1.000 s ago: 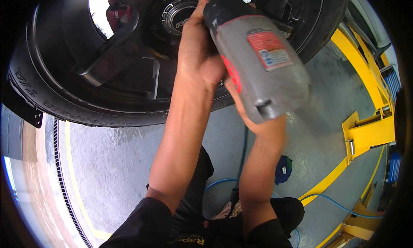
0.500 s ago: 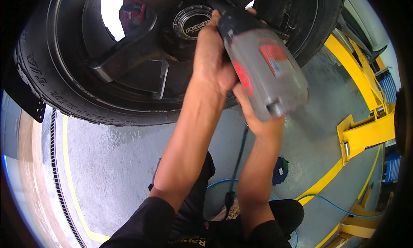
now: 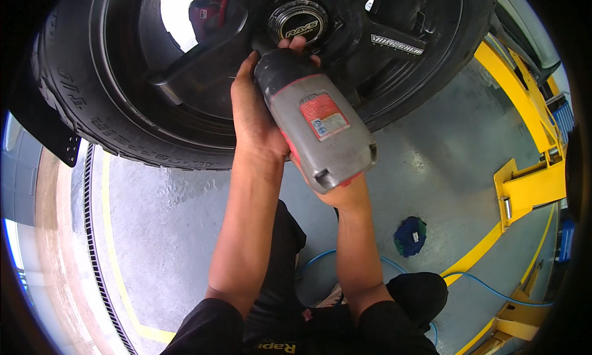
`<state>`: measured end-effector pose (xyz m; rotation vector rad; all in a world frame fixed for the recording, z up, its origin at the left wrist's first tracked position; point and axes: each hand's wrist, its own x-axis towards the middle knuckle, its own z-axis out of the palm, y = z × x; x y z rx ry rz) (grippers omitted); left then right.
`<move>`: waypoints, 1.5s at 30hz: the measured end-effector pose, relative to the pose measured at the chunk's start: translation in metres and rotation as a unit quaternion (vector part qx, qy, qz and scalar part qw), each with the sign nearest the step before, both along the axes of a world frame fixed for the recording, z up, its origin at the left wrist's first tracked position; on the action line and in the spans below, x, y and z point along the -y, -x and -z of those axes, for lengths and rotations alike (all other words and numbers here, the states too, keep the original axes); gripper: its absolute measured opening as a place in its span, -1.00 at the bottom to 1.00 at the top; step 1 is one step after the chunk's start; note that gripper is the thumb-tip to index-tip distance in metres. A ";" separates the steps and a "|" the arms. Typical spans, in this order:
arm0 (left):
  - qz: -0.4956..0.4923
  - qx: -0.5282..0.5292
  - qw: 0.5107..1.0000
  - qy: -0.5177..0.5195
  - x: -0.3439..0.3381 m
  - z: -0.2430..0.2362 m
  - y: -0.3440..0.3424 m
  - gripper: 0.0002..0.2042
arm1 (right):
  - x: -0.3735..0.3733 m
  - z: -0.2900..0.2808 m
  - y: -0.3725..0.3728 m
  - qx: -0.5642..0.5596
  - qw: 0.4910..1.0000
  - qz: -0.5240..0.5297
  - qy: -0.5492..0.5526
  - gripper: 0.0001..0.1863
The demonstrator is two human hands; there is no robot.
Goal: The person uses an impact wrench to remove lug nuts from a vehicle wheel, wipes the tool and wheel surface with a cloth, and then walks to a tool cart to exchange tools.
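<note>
A grey air impact wrench point(image 3: 345, 145) with a black nose and a red label points up and away at a black wheel rim point(image 3: 179, 99). My left hand point(image 3: 250, 105) is wrapped round the front of the tool from the left and below, fingertips showing past its nose. Under the rear of the housing my right hand point(image 3: 342, 195) grips it from below; most of its fingers and the handle are hidden. The dark socket end point(image 3: 262, 44) is at the hub, just lower left of the round centre cap point(image 3: 302, 27). Whether it sits on a nut, I cannot tell.
A thick black tyre point(image 3: 80, 87) surrounds the rim, off the floor. Behind the spokes shows a red brake caliper point(image 3: 208, 13). A blue air hose point(image 3: 478, 282) runs across the floor near a dark blue cloth point(image 3: 408, 235). At right stands a yellow lift arm point(image 3: 533, 185).
The impact wrench has swung left with both hands, its nose going from the right of the centre cap to its lower left. The view has shifted slightly too.
</note>
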<state>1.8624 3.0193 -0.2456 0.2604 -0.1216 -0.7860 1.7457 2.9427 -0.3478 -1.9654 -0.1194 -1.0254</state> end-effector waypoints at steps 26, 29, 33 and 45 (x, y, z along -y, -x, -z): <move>0.102 0.005 0.995 0.005 -0.018 0.006 -0.033 -0.66 | -0.007 -0.046 -0.007 -0.071 0.992 -0.024 -0.099 -0.45; 0.094 -0.002 0.995 0.021 -0.014 0.002 -0.028 -0.64 | -0.019 -0.041 -0.019 -0.073 0.991 0.014 -0.111 -0.41; 0.052 0.013 0.998 -0.025 -0.013 -0.002 -0.026 -0.67 | -0.026 -0.032 -0.032 0.062 0.988 -0.019 -0.137 -0.41; 0.049 -0.007 0.999 0.014 -0.016 0.003 -0.033 -0.71 | -0.024 -0.036 -0.028 0.002 0.993 -0.014 -0.118 -0.36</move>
